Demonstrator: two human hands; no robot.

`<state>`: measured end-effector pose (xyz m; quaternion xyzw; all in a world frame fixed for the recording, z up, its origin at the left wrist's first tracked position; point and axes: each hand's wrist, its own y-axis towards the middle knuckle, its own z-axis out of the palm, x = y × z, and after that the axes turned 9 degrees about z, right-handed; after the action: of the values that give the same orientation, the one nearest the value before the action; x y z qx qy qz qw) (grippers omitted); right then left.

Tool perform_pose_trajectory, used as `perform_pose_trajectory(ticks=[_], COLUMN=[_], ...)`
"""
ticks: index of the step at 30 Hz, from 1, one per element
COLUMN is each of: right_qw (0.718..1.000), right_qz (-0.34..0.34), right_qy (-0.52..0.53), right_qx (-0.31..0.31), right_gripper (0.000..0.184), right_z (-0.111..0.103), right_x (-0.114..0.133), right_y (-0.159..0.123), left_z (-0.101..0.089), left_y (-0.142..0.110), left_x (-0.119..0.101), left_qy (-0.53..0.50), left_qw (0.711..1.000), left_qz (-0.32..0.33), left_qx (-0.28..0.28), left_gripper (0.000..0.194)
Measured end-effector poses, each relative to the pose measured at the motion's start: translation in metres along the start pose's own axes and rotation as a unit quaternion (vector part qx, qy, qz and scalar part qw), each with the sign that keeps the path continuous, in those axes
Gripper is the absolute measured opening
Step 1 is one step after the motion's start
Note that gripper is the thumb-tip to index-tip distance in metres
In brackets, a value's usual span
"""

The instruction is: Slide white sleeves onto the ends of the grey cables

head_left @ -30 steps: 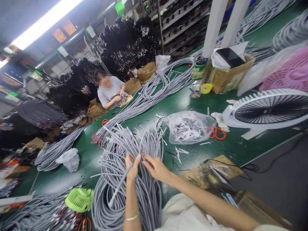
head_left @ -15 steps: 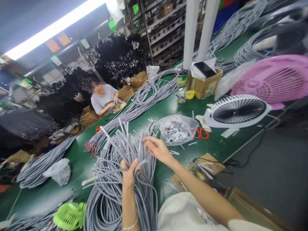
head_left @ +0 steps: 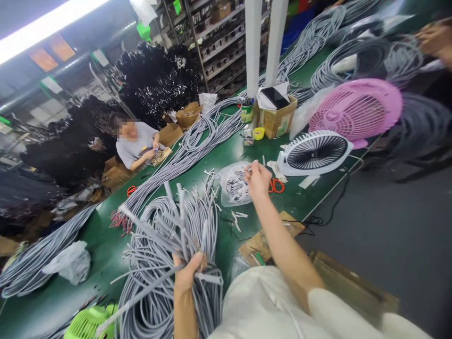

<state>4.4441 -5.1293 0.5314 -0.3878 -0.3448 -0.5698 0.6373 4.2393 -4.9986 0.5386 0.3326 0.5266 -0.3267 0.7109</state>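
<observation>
While outstretched near the bag (head_left: 233,201), right hand (head_left: 258,181) pinched; left hand (head_left: 188,270) full of cables (head_left: 182,226).

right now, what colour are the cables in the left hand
Grey, some with whitish ends; the cables in the left hand show best in the head view.

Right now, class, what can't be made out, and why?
In the head view:
Left hand: far side hidden by the grey cables it grips.
Right hand: whether it pinches anything, too small to tell.
Clear bag: partly hidden behind the right hand.
Green fan: cut off by bottom edge.
Far cables beyond the pink fan: blurred.
</observation>
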Motion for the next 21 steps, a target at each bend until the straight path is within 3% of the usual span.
perform_pose_trajectory(ticks=[3,5,6,8,10,11,13,16,19,21], right_qw=[0.974,0.95,0.947,0.945,0.921,0.913,0.927,0.972,0.99,0.992], right_qz=[-0.021,-0.043,-0.049,-0.03,-0.004,-0.004,-0.03,-0.032,0.018,0.027], right_qy=[-0.213,-0.308,-0.316,-0.274,-0.193,-0.16,-0.124,-0.084,-0.025,-0.016], right_qx=[-0.074,-0.034,0.014,0.176,0.338,0.377,0.352,0.219,0.137,0.12], right_gripper=[0.032,0.039,0.041,0.044,0.045,0.043,0.038,0.043,0.048,0.048], right_z=[-0.028,-0.035,-0.036,-0.03,-0.02,-0.015,-0.003,0.009,0.014,0.015], right_x=[-0.009,-0.013,-0.013,-0.008,0.001,0.004,0.008,0.001,-0.007,-0.006], right_y=[0.018,0.008,-0.003,-0.032,-0.062,-0.075,-0.092,-0.095,-0.081,-0.072], left_z=[0.003,0.01,0.013,0.019,0.021,0.022,0.023,0.028,0.034,0.035], left_y=[0.009,0.018,0.022,0.028,0.03,0.03,0.027,0.019,0.01,0.008], left_x=[0.002,0.004,0.005,0.008,0.01,0.011,0.012,0.016,0.022,0.026], left_qy=[0.03,0.066,0.079,0.099,0.114,0.12,0.123,0.112,0.113,0.117], left_qw=[0.997,0.995,0.994,0.991,0.989,0.989,0.99,0.992,0.988,0.985], left_qz=[0.043,0.047,0.044,0.043,0.043,0.041,0.031,0.009,-0.023,-0.038], left_qx=[-0.053,-0.065,-0.066,-0.074,-0.079,-0.076,-0.061,-0.05,-0.104,-0.118], left_gripper=[0.046,0.047,0.048,0.048,0.046,0.046,0.046,0.049,0.056,0.06])
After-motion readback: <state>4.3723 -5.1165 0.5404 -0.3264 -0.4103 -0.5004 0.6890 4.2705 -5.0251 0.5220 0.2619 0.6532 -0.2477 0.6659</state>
